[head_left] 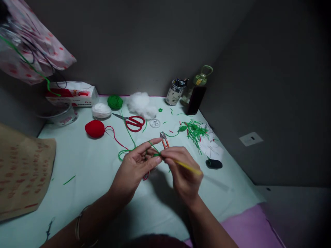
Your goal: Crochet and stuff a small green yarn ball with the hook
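Above the middle of the table, my left hand (137,165) pinches green yarn between thumb and fingers, with a strand running over the raised index finger. My right hand (182,172) grips a crochet hook with a yellow handle (188,167); its tip meets the green yarn (155,154) at my left fingertips. The small stitches there are partly hidden by my fingers. A strand leads back from my left hand to the green yarn ball (115,102). Just beyond my hands lie thread snips (164,140) with orange handles.
Red-handled scissors (133,123), a red yarn ball (94,128), a white yarn ball (101,110) and white stuffing (141,105) lie behind my left hand. Green yarn scraps (195,132) cover the right side. A pen cup (174,93) and bottle (201,81) stand at the back; a paper bag (23,172) is left.
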The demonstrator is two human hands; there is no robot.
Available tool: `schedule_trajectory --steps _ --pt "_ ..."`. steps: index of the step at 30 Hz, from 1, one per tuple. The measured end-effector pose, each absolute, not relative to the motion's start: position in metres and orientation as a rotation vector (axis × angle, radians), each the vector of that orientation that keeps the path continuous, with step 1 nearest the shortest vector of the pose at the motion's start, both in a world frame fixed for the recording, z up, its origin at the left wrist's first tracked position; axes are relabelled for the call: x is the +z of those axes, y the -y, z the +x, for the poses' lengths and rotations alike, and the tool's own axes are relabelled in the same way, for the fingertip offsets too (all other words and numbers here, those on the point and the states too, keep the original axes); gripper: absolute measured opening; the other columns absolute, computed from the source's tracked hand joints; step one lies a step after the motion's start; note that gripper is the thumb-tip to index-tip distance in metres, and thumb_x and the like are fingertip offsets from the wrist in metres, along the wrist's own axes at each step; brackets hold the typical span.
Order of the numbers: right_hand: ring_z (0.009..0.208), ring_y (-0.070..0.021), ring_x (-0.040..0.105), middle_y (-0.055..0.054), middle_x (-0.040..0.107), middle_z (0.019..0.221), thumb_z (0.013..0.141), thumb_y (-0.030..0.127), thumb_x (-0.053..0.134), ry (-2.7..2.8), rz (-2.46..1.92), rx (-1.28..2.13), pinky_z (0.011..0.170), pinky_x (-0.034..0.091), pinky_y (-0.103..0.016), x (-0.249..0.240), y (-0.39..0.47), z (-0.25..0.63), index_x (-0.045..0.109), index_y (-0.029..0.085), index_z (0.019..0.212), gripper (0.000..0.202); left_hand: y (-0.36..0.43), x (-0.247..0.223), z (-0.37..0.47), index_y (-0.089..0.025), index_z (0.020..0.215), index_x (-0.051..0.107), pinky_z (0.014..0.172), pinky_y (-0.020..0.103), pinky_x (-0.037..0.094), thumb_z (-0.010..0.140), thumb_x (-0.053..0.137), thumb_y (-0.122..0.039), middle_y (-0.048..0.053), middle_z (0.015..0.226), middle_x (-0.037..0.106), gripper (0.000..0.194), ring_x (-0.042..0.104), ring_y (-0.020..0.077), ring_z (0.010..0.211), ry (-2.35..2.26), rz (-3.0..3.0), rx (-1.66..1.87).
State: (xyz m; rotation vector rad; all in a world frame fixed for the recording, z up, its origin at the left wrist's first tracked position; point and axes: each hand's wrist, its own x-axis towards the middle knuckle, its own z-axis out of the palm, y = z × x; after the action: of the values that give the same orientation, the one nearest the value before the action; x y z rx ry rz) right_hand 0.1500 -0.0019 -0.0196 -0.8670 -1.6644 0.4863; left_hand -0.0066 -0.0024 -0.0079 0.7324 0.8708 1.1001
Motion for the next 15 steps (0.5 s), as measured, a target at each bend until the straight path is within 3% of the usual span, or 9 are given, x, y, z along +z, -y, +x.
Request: schedule_trajectory --steps 3,7,10,15 --pt "0.092 -0.0207 0.071 -0.008 0.074 0.107 0.093 0.008 0.063 1.807 -0.844 0.216 0.075 0.061 -0.037 -0.021 0.005 0.152 0.07 0.03 0.127 0.041 0.001 -0.006 -0.006 -0.023 0.127 0.074 0.063 0.023 0.041 0.078 0.084 -0.026 0.001 0.087 0.065 0.049 0.052 0.011 0.07 -0.779 0.551 1.041" --pt "0.073 -0.0159 0.066 -0.005 0.072 0.09 0.098 0.014 0.057 1.462 -0.869 0.592 0.064 0.057 -0.032 -0.017 0.0 0.157 0.076 0.025 0.106 0.024 -0.005 -0.002 -0.011 -0.016 0.115 0.079 0.071 0.026 0.045 0.076 0.085 -0.026 0.005 0.087 0.067 0.041 0.058 0.0139 0.076 -0.706 0.388 0.96" --pt "0.065 -0.0142 0.061 -0.005 0.071 0.085 0.098 0.023 0.059 1.291 -0.842 0.876 0.058 0.053 -0.03 -0.014 -0.005 0.157 0.077 0.022 0.095 0.018 -0.005 -0.002 -0.013 -0.022 0.117 0.078 0.075 0.026 0.044 0.079 0.084 -0.025 0.002 0.086 0.067 0.039 0.057 0.0137 0.078 -0.734 0.495 1.024" --pt "0.074 -0.0155 0.064 -0.005 0.073 0.089 0.095 0.027 0.066 1.299 -0.893 0.959 0.067 0.054 -0.03 -0.016 -0.007 0.155 0.078 0.023 0.095 0.013 0.0 -0.006 -0.013 -0.032 0.128 0.073 0.07 0.026 0.041 0.084 0.08 -0.031 0.002 0.096 0.067 0.045 0.056 0.016 0.083 -0.846 0.816 0.983"
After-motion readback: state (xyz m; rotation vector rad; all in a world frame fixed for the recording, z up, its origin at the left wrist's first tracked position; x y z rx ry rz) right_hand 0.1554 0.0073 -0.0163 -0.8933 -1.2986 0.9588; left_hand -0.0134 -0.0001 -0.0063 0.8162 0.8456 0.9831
